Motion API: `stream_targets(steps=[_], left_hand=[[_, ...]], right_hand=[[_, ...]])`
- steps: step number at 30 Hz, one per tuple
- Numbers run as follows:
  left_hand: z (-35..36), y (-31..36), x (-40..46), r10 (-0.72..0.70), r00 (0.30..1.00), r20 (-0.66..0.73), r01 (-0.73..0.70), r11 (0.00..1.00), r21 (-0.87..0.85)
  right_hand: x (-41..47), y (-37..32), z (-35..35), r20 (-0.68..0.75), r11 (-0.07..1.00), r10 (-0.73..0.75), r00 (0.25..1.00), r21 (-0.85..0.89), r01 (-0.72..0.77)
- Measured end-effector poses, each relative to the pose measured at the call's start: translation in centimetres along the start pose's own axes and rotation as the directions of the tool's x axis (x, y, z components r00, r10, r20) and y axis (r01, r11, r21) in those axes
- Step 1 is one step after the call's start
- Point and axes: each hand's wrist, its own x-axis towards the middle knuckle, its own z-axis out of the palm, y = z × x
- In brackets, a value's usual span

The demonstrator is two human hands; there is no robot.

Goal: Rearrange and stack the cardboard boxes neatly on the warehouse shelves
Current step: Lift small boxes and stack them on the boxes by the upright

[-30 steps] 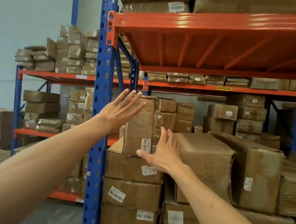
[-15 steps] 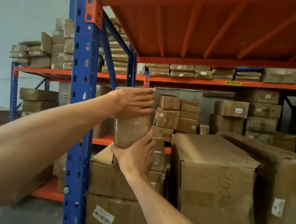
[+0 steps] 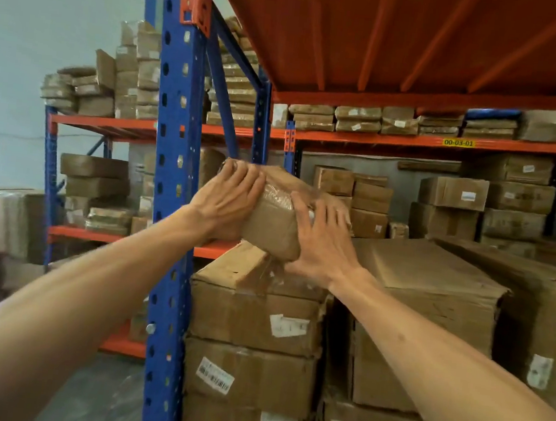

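A small tape-wrapped cardboard box [image 3: 274,221] is held tilted in the air above a stack of labelled brown boxes [image 3: 252,316]. My left hand [image 3: 227,198] grips its upper left end. My right hand [image 3: 323,241] clasps its right side and lower corner, fingers spread over the top. The box's far end is partly hidden by my hands. A large cardboard box [image 3: 428,292] stands just right of the stack, under my right forearm.
A blue rack upright [image 3: 172,200] stands immediately left of the stack. The orange shelf deck [image 3: 405,36] hangs overhead. Behind are more shelves with many boxes [image 3: 450,206] and flat parcels [image 3: 356,119]. Grey floor [image 3: 95,396] lies lower left.
My hands reached for the upright small box, gripped it, and have now lifted it off the stack and tipped it toward horizontal. The view moved closer to the shelf.
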Motion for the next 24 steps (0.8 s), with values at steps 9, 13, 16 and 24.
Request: stream_targets(steps=[9,13,16,24], left_hand=[[4.6,2.8,-6.8,-0.101,0.991,0.091,0.126,0.929,-0.348],[4.1,3.0,-6.8,-0.077,0.992,0.097,0.109,0.916,-0.387],[3.9,3.0,-7.2,-0.076,0.994,0.081,0.102,0.907,-0.408],[3.0,2.7,-7.5,-0.016,0.991,0.133,0.061,0.938,-0.342]], right_hand=[[1.0,-0.6,0.5,0.179,0.966,-0.256,0.950,0.013,0.258],[0.7,0.0,1.0,0.166,0.964,-0.263,0.950,0.018,0.264],[0.3,0.2,1.2,0.148,0.956,-0.290,0.945,-0.007,0.294],[-0.2,-0.1,1.3,0.165,0.956,-0.275,0.947,-0.056,0.288]])
